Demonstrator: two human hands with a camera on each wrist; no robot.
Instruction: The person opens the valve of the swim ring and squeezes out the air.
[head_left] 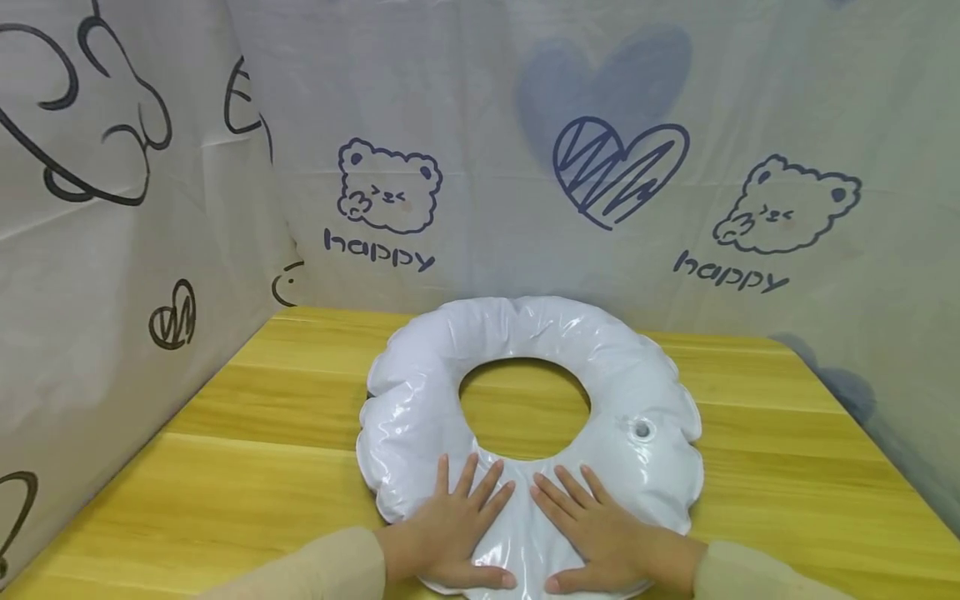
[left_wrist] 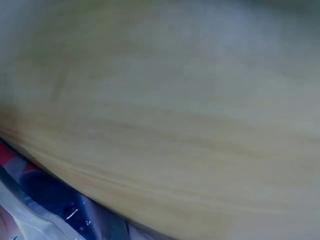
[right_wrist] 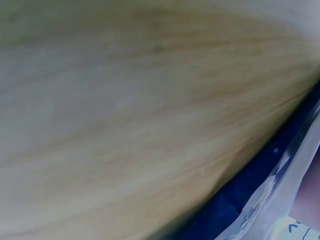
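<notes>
A white inflatable swim ring (head_left: 420, 392), puffed up and wrinkled along its seam, lies flat on the wooden table. Its round valve (head_left: 642, 430) sits on the right side. My left hand (head_left: 456, 527) rests palm down on the ring's near part, fingers spread and straight. Beside it my right hand (head_left: 600, 533) lies flat on the same part, thumb pointing toward the left thumb. In the left wrist view the ring's edge (left_wrist: 55, 200) shows dark blue and red beneath the clear seam. The right wrist view has its dark blue side (right_wrist: 235, 195) at lower right.
The yellow wood-grain table (head_left: 225, 483) extends on both sides of the ring. Behind it hangs a pale cloth (head_left: 480, 100) printed with bears, hearts and the word happy. More printed cloth (head_left: 75, 275) hangs along the left side.
</notes>
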